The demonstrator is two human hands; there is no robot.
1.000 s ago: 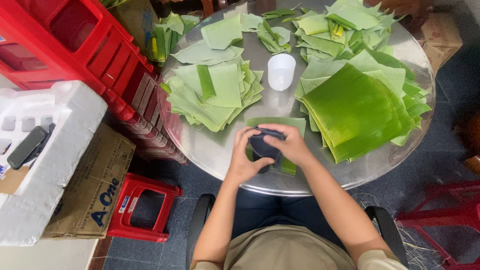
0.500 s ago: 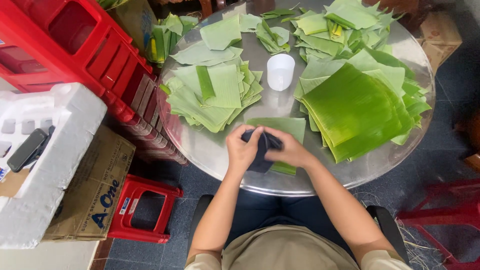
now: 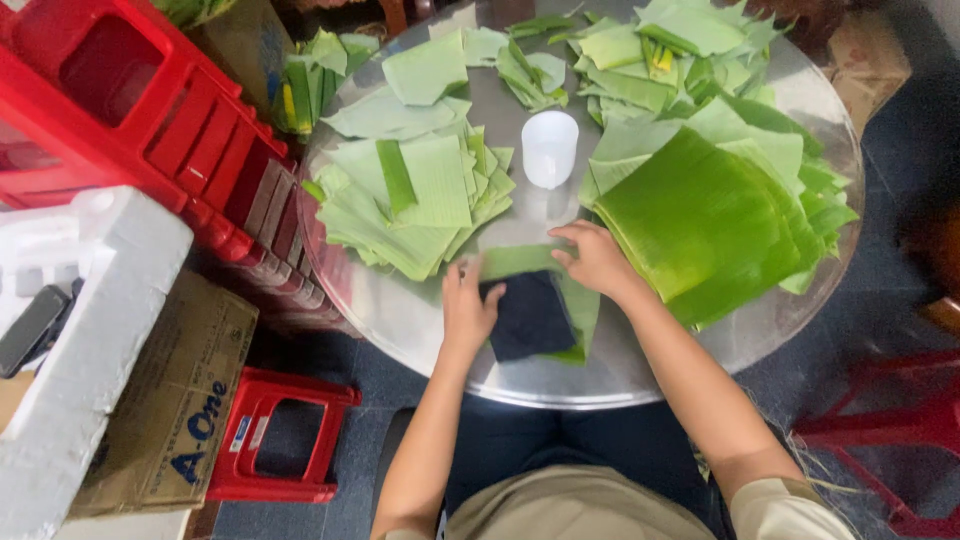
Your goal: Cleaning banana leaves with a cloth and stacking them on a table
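Wiping one leaf with a dark cloth

The left hand presses flat on the cloth; the right hand, fingers spread, pins the leaf beside it. Wipe slowly, keeping the leaf flat.

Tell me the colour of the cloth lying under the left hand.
The cloth is dark navy, nearly black, plain; the head view shows it.

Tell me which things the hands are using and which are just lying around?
In use:
- left hand on the dark cloth
- right hand on the green leaf piece under the cloth

Lying about:
- white cup
- leaf stacks
- red crates
- cardboard box
- red stool
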